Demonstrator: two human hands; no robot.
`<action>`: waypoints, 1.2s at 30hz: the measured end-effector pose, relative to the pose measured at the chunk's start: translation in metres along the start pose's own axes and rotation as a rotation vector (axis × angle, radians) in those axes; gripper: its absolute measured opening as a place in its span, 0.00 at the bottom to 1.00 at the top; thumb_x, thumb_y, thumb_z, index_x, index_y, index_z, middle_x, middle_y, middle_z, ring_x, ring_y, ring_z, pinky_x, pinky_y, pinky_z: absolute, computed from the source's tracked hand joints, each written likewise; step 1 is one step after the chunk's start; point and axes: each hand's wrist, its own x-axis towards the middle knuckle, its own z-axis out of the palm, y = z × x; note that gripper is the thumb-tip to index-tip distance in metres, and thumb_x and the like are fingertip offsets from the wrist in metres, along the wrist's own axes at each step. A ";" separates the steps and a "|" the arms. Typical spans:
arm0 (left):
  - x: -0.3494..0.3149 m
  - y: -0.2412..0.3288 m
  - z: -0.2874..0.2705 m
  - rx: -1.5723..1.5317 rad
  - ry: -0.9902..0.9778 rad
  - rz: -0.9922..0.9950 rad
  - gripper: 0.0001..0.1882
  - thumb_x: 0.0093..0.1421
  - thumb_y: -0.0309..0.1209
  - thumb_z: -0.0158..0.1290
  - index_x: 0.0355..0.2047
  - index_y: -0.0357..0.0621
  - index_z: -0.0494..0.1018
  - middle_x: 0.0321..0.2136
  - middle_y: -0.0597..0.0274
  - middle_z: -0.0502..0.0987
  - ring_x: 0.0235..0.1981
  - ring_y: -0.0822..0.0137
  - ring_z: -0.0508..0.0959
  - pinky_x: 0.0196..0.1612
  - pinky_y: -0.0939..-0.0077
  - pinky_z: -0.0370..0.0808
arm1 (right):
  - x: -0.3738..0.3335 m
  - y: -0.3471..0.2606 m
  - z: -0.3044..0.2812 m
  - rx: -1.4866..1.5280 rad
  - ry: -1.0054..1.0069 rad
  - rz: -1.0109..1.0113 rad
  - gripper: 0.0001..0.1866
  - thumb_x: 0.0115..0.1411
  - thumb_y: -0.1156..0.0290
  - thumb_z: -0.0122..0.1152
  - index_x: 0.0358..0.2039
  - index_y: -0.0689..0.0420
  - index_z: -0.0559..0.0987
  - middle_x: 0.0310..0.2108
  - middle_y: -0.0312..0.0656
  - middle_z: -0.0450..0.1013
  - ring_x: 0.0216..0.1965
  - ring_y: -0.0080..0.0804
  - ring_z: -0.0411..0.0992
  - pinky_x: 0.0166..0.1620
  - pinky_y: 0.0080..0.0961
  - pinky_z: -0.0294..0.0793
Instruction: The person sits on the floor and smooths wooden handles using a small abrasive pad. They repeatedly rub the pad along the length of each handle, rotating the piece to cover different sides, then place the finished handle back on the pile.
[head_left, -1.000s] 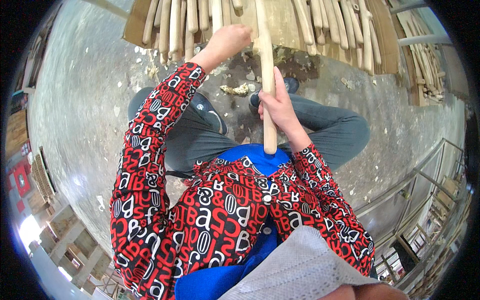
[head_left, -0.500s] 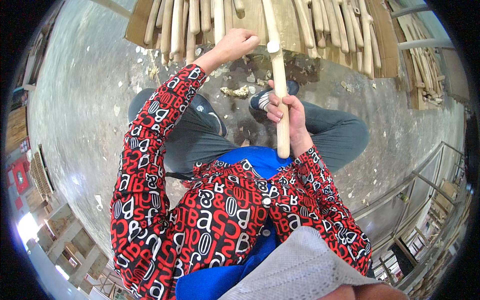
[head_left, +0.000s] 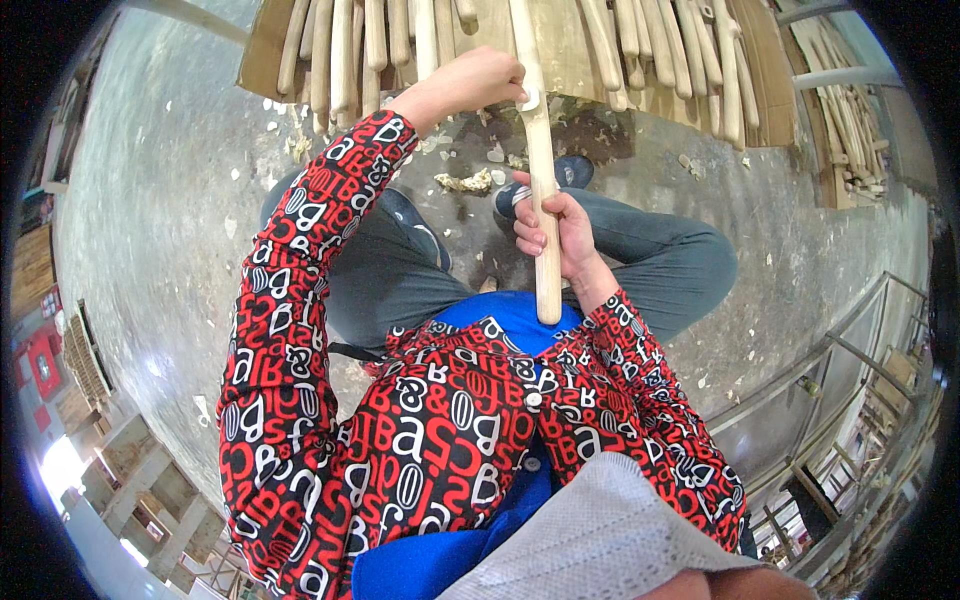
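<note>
A long pale wooden stick (head_left: pixel 540 150) stretches away from my lap, its rounded near end just above the blue cloth over my waist. My right hand (head_left: pixel 562 228) wraps its fingers and thumb round the lower part of the stick. My left hand (head_left: pixel 485 80) is at the stick's left side further up, its fingers curled and closed. Its fingertips meet a small white patch (head_left: pixel 532 101) on the stick. I cannot make out what the patch is, nor what lies between the fingers.
Several wooden sticks (head_left: pixel 340 60) lie side by side on a cardboard sheet (head_left: pixel 262 60) beyond my feet, with more at the right (head_left: pixel 845 120). Pale shavings (head_left: pixel 465 182) litter the concrete floor. A metal-framed rack (head_left: pixel 850 340) stands at the right.
My left hand has come up against the stick at the white patch, closing the gap between them. The stick and my right hand have shifted slightly left.
</note>
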 end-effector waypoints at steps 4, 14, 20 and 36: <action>0.000 0.013 0.009 0.268 0.003 -0.063 0.10 0.53 0.33 0.54 0.28 0.39 0.78 0.25 0.48 0.78 0.29 0.50 0.80 0.34 0.57 0.77 | 0.001 0.003 0.009 -0.228 0.189 -0.010 0.27 0.56 0.69 0.42 0.58 0.51 0.61 0.21 0.38 0.63 0.17 0.26 0.60 0.20 0.25 0.64; -0.009 -0.036 0.011 0.241 0.261 -0.240 0.11 0.54 0.31 0.49 0.32 0.35 0.75 0.27 0.45 0.78 0.33 0.48 0.79 0.38 0.56 0.76 | 0.005 0.003 0.008 0.064 -0.074 0.019 0.28 0.56 0.67 0.44 0.59 0.55 0.61 0.23 0.39 0.61 0.17 0.25 0.59 0.20 0.24 0.63; -0.015 -0.039 -0.007 -0.341 0.322 -0.133 0.13 0.56 0.32 0.46 0.36 0.43 0.78 0.26 0.51 0.79 0.29 0.59 0.79 0.35 0.66 0.75 | -0.001 -0.001 -0.011 0.226 -0.184 -0.002 0.30 0.56 0.66 0.47 0.60 0.57 0.59 0.24 0.39 0.61 0.18 0.25 0.60 0.21 0.23 0.64; -0.020 -0.004 0.026 -0.401 0.132 -0.114 0.15 0.56 0.37 0.53 0.36 0.39 0.79 0.27 0.53 0.80 0.28 0.61 0.79 0.34 0.68 0.73 | 0.001 0.006 -0.004 -0.019 0.016 -0.017 0.29 0.54 0.66 0.46 0.58 0.57 0.63 0.22 0.38 0.61 0.18 0.25 0.60 0.21 0.23 0.64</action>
